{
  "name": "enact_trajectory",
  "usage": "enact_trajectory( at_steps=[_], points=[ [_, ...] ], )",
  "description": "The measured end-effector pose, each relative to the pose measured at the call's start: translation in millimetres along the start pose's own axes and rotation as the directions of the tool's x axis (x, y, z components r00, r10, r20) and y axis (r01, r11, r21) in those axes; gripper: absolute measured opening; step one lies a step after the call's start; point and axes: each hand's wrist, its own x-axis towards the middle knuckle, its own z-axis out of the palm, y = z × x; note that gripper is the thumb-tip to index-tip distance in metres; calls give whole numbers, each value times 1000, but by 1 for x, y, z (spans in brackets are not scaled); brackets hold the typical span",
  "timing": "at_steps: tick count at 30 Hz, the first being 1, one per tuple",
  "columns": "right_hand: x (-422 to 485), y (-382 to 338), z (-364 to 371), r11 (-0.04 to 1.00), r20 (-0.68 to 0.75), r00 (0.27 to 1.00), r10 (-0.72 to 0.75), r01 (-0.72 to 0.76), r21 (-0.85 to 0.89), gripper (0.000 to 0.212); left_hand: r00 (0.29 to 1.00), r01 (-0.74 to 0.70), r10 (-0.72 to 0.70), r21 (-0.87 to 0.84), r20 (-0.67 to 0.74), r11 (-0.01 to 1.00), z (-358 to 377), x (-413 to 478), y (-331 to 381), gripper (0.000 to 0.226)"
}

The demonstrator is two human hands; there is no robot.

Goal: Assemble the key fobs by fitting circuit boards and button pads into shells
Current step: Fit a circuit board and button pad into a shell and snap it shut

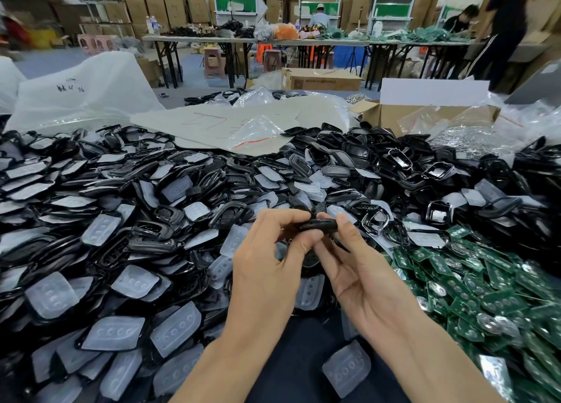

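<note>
Fingers (285, 219) of left hand (264, 269): curled, index and thumb pinching the left end of a black shell (318, 225). Fingers (344, 224) of right hand (361, 275): curled too, thumb on top, pinching the shell's right end. Shell held edge-on between both sets of fingertips, raised above the heap; inside not discernible.

Left of the fingers and beneath them: loose shells (158, 229) mixed with translucent button pads (117, 332). Right of the fingers and lower: pile of green circuit boards (485, 299), round silver contacts showing. Just right of the fingers: chrome-rimmed frames (438, 213). Beyond the fingers: clear plastic bag (258, 132) lying on grey sheets (212, 120); open cardboard box (391, 114) farther right.
</note>
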Motion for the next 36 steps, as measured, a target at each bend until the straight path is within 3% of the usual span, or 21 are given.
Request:
enact_trajectory(
  at_steps=[7, 18, 21, 25, 27, 30, 32, 34, 36],
  points=[
    [1, 1, -1, 1000, 10, 1000, 14, -14, 27, 32, 1000, 26, -26, -21, 1, 999, 0, 0, -2, 22],
    [5, 5, -3, 994, 4, 995, -101, 101, -44, 31, 999, -45, 47, 131, -12, 990, -2, -1, 1, 20],
    [6, 4, -2, 993, -9, 994, -110, 110, -42, 30, 999, 45, -47, 92, 12, 995, -3, 0, 1, 21],
    [6, 2, -1, 988, -43, 989, -144, 141, -68, 25, 972, 219, -205, -135, 111, 966, -5, 4, 9, 8],
    [5, 0, -2, 979, -49, 983, -175, 169, -118, 24, 938, 342, -310, -275, 154, 899, -5, 7, 11, 16],
    [3, -5, -1, 921, -14, 959, -284, 268, -284, 26, 785, 611, -527, -553, 326, 566, -4, 11, 16, 32],
    [-3, -8, 0, 793, 76, 930, -359, 347, -501, 33, 692, 703, -582, -582, 427, 408, -5, 14, 16, 32],
    [-9, -10, 1, 649, 173, 911, -375, 391, -653, 34, 653, 735, -593, -585, 471, 344, -9, 15, 14, 27],
    [-13, -10, 1, 582, 227, 906, -358, 406, -704, 32, 621, 759, -602, -576, 502, 303, -13, 16, 12, 28]
  ],
)
